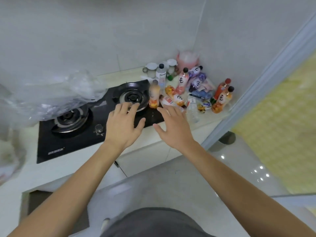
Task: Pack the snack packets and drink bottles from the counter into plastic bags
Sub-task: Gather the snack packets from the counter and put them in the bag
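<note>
A clear plastic bag (56, 94) lies crumpled on the left of the stove (71, 134). The left hand (124, 124) and right hand (174, 128) reach out with fingers spread, holding nothing. Colorful drink bottles (183, 81) and snack packets (203, 104) crowd the counter (210, 117) corner on the right.

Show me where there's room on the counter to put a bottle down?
Bare strip of counter between the stove front and the counter's edge, under the open left hand and right hand. The corner is crowded with bottles; a plastic bag covers the stove's left side.
</note>
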